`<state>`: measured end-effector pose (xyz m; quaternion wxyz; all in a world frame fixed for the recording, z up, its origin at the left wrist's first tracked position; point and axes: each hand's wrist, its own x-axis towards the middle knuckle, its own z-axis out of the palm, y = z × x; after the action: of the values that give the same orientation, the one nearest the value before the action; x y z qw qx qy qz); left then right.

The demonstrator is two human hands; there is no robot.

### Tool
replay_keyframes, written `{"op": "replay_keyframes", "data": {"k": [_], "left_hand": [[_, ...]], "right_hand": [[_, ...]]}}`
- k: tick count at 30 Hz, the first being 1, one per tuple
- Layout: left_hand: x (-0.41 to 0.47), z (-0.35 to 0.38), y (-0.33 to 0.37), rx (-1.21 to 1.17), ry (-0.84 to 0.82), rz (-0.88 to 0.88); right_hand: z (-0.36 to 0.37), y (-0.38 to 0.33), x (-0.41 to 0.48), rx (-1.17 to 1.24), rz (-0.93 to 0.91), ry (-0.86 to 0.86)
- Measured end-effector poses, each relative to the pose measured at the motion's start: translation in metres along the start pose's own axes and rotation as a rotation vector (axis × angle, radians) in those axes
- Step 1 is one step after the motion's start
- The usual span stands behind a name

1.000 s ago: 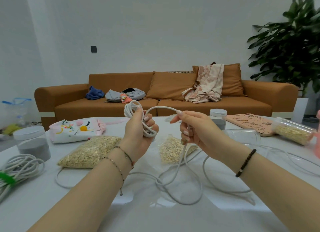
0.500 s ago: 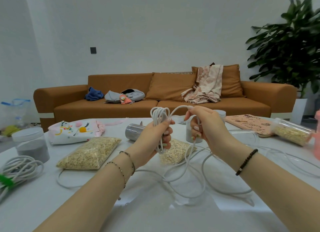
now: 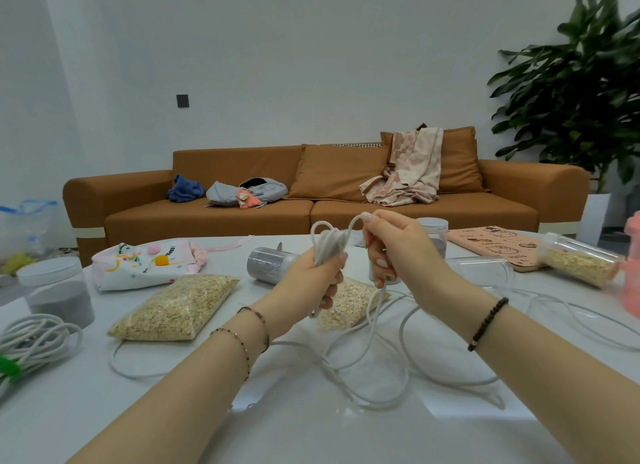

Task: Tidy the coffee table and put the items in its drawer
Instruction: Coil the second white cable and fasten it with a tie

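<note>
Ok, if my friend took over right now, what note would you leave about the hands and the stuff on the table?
The left hand grips the wound loops of the thin white cable.
The right hand pinches the next loop beside that bundle.
Most of the cable lies loose on the white coffee table, near the clear bag of oats.
Done: a few loops wound.
Left: finish coiling, then put the things in the drawer, which is out of view.
</note>
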<state>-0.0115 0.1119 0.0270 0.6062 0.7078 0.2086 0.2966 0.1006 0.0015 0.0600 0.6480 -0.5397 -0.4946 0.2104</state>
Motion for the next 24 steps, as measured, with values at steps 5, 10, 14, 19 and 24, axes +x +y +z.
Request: {"op": "replay_keyframes", "data": {"k": [5,10,14,19,24], "left_hand": [[0.001,-0.019,0.02,-0.537,0.254,0.111],[0.005,-0.028,0.019,-0.6,0.398,0.107],[0.003,-0.017,0.018,-0.545,0.253,0.049],[-0.006,-0.007,0.016,-0.309,0.083,0.045],[-0.011,0.0,0.015,-0.134,0.019,0.103]], "right_hand": [[0.006,-0.002,-0.004,0.055,0.076,-0.155],[0.014,0.002,-0.009,-0.04,0.079,-0.237],[0.01,-0.001,-0.009,-0.068,0.068,-0.205],[0.012,-0.003,-0.01,-0.097,0.088,-0.225],[0.014,-0.002,-0.012,-0.194,0.074,-0.233]]}}
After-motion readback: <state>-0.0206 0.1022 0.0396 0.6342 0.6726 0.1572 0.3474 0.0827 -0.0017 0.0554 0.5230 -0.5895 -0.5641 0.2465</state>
